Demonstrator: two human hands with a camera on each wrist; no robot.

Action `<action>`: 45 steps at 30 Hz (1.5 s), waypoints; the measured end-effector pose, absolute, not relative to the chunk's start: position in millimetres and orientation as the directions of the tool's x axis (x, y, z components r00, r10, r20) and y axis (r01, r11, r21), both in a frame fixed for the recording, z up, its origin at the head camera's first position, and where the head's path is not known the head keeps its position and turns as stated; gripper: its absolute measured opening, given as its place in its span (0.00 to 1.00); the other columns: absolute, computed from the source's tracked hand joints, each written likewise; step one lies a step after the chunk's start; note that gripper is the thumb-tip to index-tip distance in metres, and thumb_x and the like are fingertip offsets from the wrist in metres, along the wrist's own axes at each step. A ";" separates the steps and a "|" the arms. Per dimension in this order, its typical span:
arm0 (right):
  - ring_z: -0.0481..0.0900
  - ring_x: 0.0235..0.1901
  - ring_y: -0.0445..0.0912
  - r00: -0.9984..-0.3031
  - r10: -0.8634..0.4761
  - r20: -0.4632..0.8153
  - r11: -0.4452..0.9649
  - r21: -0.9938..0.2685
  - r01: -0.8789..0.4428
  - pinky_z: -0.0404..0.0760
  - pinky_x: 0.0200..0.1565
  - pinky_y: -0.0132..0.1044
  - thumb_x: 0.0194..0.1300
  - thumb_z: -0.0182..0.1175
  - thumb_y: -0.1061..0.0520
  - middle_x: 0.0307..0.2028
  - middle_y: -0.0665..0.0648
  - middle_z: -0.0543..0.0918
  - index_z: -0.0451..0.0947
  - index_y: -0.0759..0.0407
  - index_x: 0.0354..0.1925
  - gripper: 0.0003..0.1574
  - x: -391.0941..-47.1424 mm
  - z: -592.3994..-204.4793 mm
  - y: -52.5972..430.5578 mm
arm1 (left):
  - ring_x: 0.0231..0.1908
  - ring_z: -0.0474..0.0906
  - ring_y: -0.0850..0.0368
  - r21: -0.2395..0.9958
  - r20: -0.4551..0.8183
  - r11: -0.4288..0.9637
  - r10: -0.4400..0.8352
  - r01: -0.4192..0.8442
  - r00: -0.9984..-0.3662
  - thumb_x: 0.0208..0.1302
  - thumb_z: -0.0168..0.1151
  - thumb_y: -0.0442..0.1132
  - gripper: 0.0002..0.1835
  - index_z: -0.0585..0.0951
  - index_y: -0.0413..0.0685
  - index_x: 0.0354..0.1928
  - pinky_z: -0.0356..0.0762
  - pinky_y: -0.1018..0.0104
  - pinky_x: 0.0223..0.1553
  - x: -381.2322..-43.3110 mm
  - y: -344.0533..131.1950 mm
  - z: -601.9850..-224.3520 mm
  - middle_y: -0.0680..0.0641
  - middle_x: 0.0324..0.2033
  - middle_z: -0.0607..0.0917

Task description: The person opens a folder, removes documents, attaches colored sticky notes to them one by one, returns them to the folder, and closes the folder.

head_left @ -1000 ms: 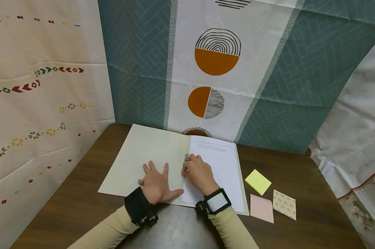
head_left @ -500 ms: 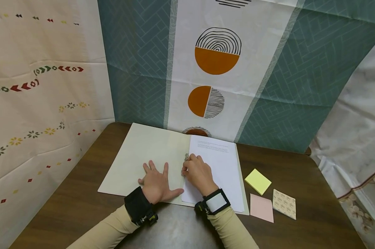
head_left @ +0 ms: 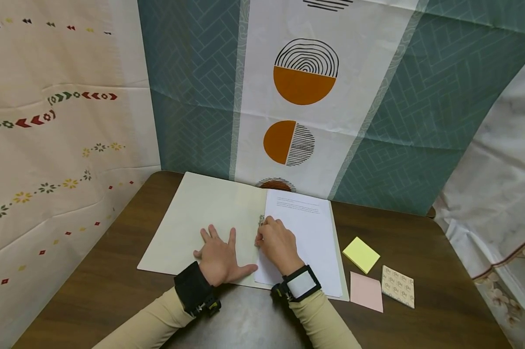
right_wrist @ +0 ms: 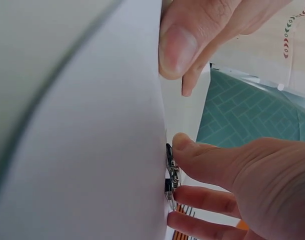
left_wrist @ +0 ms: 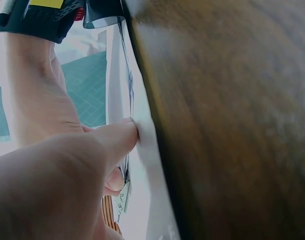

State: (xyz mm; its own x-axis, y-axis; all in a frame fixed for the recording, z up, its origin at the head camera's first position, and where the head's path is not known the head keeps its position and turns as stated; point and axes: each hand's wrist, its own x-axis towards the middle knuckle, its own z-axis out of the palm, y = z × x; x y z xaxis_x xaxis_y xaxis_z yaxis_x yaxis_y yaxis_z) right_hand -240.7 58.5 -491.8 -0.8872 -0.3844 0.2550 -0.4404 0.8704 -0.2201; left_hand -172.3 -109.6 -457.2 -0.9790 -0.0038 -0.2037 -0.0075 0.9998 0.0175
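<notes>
"Where is the folder point(head_left: 214, 198)?"
"Laid open on the surface point(head_left: 454, 300), top side close to the far edge, printed sheets point(head_left: 308, 247) on its right half."
"Left hand point(head_left: 218, 259)?"
"Released; fingers spread flat on the left cover, thumb at the sheets' edge."
"Right hand point(head_left: 278, 245)?"
"Fingers grasping the metal clip point(right_wrist: 173, 170) at the spine."
"Other items?"
"Yellow pad point(head_left: 361, 255), pink note point(head_left: 367, 292) and patterned pad point(head_left: 398, 287), between folder and the surface's right edge"
</notes>
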 end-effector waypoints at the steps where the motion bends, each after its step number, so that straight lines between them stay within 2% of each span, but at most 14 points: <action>1: 0.81 0.39 0.48 -0.888 -0.386 0.251 0.870 -0.222 -0.441 0.81 0.31 0.44 0.61 0.86 0.53 0.40 0.49 0.85 0.91 0.47 0.28 0.11 -237.5 -487.0 58.1 | 0.81 0.65 0.14 0.020 -0.205 1.000 -0.004 -0.008 -0.979 0.57 0.62 0.89 0.67 0.68 0.48 0.87 0.91 0.27 0.52 -172.3 -109.6 -457.3 0.16 0.81 0.66; 3: 0.81 0.40 0.48 -0.892 -0.387 0.235 0.870 -0.227 -0.437 0.82 0.31 0.44 0.63 0.85 0.53 0.41 0.50 0.85 0.90 0.48 0.28 0.12 -232.4 -477.7 57.2 | 0.81 0.65 0.14 0.024 -0.210 1.000 -0.004 -0.010 -0.978 0.57 0.62 0.89 0.68 0.68 0.48 0.87 0.91 0.27 0.52 -172.1 -109.7 -457.7 0.16 0.81 0.65; 10: 0.80 0.39 0.46 -0.895 -0.379 0.235 0.881 -0.204 -0.426 0.72 0.28 0.37 0.59 0.87 0.51 0.41 0.46 0.83 0.85 0.39 0.23 0.19 -262.9 -525.3 62.9 | 0.81 0.65 0.15 0.016 -0.206 1.000 -0.009 -0.013 -0.979 0.57 0.62 0.89 0.68 0.68 0.48 0.87 0.91 0.28 0.51 -172.0 -109.7 -457.0 0.16 0.81 0.65; 16: 0.82 0.42 0.49 -0.888 -0.391 0.242 0.873 -0.209 -0.441 0.78 0.29 0.41 0.60 0.86 0.54 0.44 0.49 0.86 0.87 0.42 0.23 0.16 -258.9 -517.2 64.5 | 0.81 0.66 0.15 -0.001 -0.212 1.000 -0.009 -0.009 -0.977 0.57 0.62 0.90 0.68 0.68 0.47 0.87 0.92 0.29 0.52 -173.0 -108.8 -456.6 0.16 0.81 0.66; 19: 0.84 0.44 0.48 -0.883 -0.395 0.254 0.870 -0.205 -0.448 0.79 0.29 0.40 0.59 0.85 0.54 0.46 0.48 0.87 0.87 0.41 0.23 0.16 -259.5 -517.9 65.8 | 0.81 0.65 0.15 -0.002 -0.216 1.000 -0.009 -0.008 -0.976 0.57 0.61 0.90 0.68 0.68 0.47 0.87 0.92 0.29 0.52 -172.9 -109.2 -456.4 0.16 0.81 0.65; 24: 0.83 0.41 0.45 -0.888 -0.380 0.259 0.877 -0.203 -0.435 0.73 0.26 0.35 0.58 0.79 0.55 0.44 0.45 0.86 0.83 0.38 0.19 0.18 -267.8 -529.1 68.2 | 0.81 0.65 0.16 -0.009 -0.218 1.000 -0.008 -0.007 -0.976 0.57 0.61 0.90 0.68 0.68 0.47 0.87 0.92 0.30 0.51 -172.9 -109.4 -456.7 0.16 0.81 0.65; 28: 0.79 0.37 0.42 -0.905 -0.354 0.235 0.892 -0.205 -0.402 0.68 0.23 0.35 0.55 0.77 0.54 0.40 0.44 0.83 0.79 0.36 0.17 0.20 -271.7 -532.8 68.2 | 0.82 0.65 0.16 -0.010 -0.212 1.000 -0.011 -0.009 -0.977 0.57 0.61 0.90 0.68 0.68 0.47 0.87 0.92 0.31 0.51 -172.7 -110.0 -457.6 0.16 0.81 0.65; 45: 0.79 0.35 0.41 -0.900 -0.358 0.248 0.894 -0.187 -0.407 0.68 0.21 0.34 0.54 0.77 0.54 0.38 0.43 0.83 0.79 0.33 0.16 0.21 -272.6 -534.4 68.3 | 0.81 0.67 0.17 -0.028 -0.187 1.000 -0.001 0.004 -0.982 0.57 0.60 0.91 0.69 0.69 0.47 0.86 0.93 0.32 0.48 -172.6 -110.2 -461.4 0.17 0.80 0.68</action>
